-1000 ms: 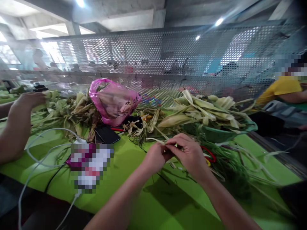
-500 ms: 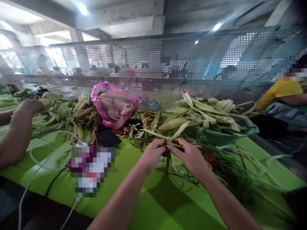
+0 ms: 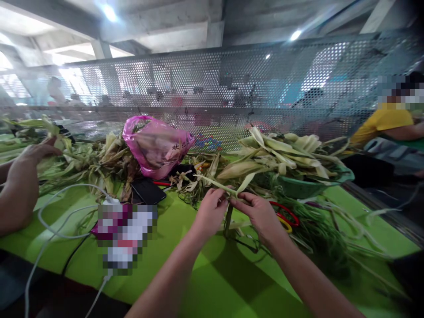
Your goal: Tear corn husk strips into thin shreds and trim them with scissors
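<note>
Over the green table, my left hand (image 3: 213, 208) and my right hand (image 3: 256, 212) meet at a pale green corn husk strip (image 3: 247, 182). Both pinch it close to the spot where its pieces cross. One end points left above my left fingers, and another rises up to the right. Darker strands hang below the fingers toward the tabletop. Beyond my right hand, a heap of corn husks (image 3: 285, 152) fills a green basin (image 3: 304, 186). Red scissor-like handles (image 3: 287, 213) and a yellow loop (image 3: 285, 224) lie beside my right wrist.
A pink plastic bag (image 3: 157, 148) stands among dry husks (image 3: 109, 161). A black phone (image 3: 149, 191), a purple box (image 3: 111, 223) and white cables (image 3: 43, 212) lie to the left. Another person's hand (image 3: 41, 152) handles husks at far left. Green strands (image 3: 321, 234) lie at right.
The husk ends and hanging strands have shifted slightly in my fingers, and my hands stay close together. At far left, the other person's hand has moved a little left.
</note>
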### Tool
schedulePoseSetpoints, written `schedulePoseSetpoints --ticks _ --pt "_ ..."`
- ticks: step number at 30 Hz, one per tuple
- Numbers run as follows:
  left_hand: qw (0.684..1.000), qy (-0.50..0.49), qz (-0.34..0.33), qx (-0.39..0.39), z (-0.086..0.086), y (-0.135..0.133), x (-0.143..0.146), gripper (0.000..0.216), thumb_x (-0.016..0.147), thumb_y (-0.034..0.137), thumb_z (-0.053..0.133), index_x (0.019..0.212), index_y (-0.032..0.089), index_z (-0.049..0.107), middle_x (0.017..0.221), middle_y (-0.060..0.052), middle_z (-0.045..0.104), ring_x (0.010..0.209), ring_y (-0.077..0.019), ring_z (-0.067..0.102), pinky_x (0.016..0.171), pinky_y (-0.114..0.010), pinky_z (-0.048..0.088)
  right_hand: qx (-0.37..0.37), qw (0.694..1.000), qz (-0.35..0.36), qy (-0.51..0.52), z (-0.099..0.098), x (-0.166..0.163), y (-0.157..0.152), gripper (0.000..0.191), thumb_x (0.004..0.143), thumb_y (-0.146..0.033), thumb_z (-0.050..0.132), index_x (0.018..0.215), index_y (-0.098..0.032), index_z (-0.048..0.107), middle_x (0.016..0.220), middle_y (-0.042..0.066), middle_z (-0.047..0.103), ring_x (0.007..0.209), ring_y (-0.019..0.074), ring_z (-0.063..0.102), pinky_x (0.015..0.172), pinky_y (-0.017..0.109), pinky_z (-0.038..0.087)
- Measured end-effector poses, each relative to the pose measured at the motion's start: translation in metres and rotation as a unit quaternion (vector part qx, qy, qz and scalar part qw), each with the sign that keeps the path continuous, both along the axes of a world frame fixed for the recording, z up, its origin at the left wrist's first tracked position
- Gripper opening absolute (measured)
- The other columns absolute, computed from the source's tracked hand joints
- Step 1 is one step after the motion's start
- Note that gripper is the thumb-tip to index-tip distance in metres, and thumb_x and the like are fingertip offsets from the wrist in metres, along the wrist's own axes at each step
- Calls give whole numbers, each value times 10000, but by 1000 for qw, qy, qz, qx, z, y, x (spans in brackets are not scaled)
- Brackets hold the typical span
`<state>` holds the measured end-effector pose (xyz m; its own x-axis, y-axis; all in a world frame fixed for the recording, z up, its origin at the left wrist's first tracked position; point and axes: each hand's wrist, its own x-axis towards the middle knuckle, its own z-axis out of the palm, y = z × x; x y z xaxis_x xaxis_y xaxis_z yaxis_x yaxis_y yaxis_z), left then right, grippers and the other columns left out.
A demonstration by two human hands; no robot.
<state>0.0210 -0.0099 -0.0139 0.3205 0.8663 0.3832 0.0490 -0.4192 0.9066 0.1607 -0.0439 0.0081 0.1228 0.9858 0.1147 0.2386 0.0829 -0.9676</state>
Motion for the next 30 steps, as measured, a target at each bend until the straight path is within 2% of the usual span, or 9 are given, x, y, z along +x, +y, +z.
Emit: schedulePoseSetpoints --ticks 5,11,17,20,22,26,30 --pt "995 -71 6 -76 -1 -2 4 127 774 66 522 859 160 514 822 -15 573 750 -118 533 719 -239 423 21 997 -57 51 -5 -8 -2 407 655 -498 745 881 -162 706 838 47 738 799 231 650 781 325 466" --pt "993 -36 -9 -112 6 -6 1 93 754 79 528 789 164 512 722 21 527 674 -102 469 670 -230 371 24 991 -77 107 -4 -9 -5 408 663 -511 748 885 -171 699 847 63 730 797 243 657 754 350 491" --pt "993 -12 -20 -113 9 -8 -1 90 739 83 527 773 167 518 710 26 536 669 -103 471 650 -226 359 55 985 -81 139 -4 -9 -5 388 685 -509 740 882 -175 720 822 62 733 829 268 666 859 421 485" --pt "992 -19 -19 -122 10 -8 -1 72 754 98 525 787 161 530 717 24 534 675 -101 465 664 -227 368 74 986 -79 128 -3 -6 -4 347 665 -476 770 863 -194 721 844 48 730 869 263 652 878 404 474" --pt "988 -42 -31 -145 10 -9 -1 78 799 165 521 867 156 559 759 14 543 685 -101 462 675 -230 378 63 989 -47 122 -2 -3 -3 332 660 -453 780 882 -213 722 847 36 725 874 251 643 862 383 476" --pt "977 -98 -106 -157 10 -9 -3 291 854 387 517 1005 150 592 872 -28 576 760 -122 494 716 -246 410 -19 992 49 115 -1 2 -3 325 729 -485 702 903 -211 726 830 39 711 826 230 632 781 351 487" --pt "972 -137 -102 -163 7 -4 -3 377 788 406 604 1066 152 617 886 -45 605 771 -136 521 703 -250 423 18 999 22 39 1 4 -4 290 787 -460 641 894 -193 681 772 17 637 732 179 566 691 288 460"
